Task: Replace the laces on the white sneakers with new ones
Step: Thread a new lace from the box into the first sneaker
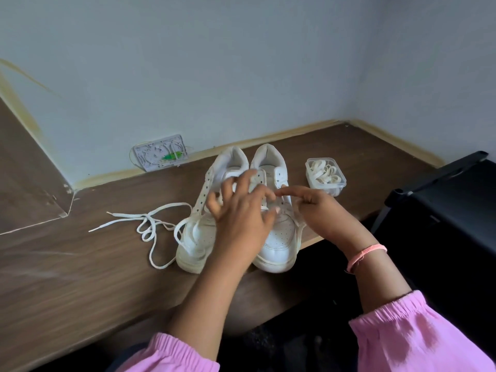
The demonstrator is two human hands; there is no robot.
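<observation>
Pink sleeves (418, 342) are framing the near edge of the view, both arms reaching forward over the brown desk (80, 264) to the pair of white sneakers (276, 237) sitting side by side, toes toward the person. The left hand (239, 210) is hovering over the gap between the shoes with its fingers spread and blurred; whether it is holding any lace I cannot tell. The right hand (314, 208) is working at the right shoe's eyelets, forefinger stretched out, the other fingers curling around what looks like a strand of lace (299, 226) running down that shoe's side. The left shoe (196, 237) is already showing bare eyelets, and an old lace (150, 226) is lying loose on the desk just beside it, one loop touching its toe.

The step in hand looks like unthreading the right shoe (it seems roughly a quarter of the job done). Doing it well means loosening each crossing from the top down rather than yanking one end, while the left hand is pinning the shoe so it is not sliding off the desk edge.

Farther back, a clear tub (325, 176) of new laces is waiting near the right heel, and a white wall plate (160, 153) is leaning against the wall.
</observation>
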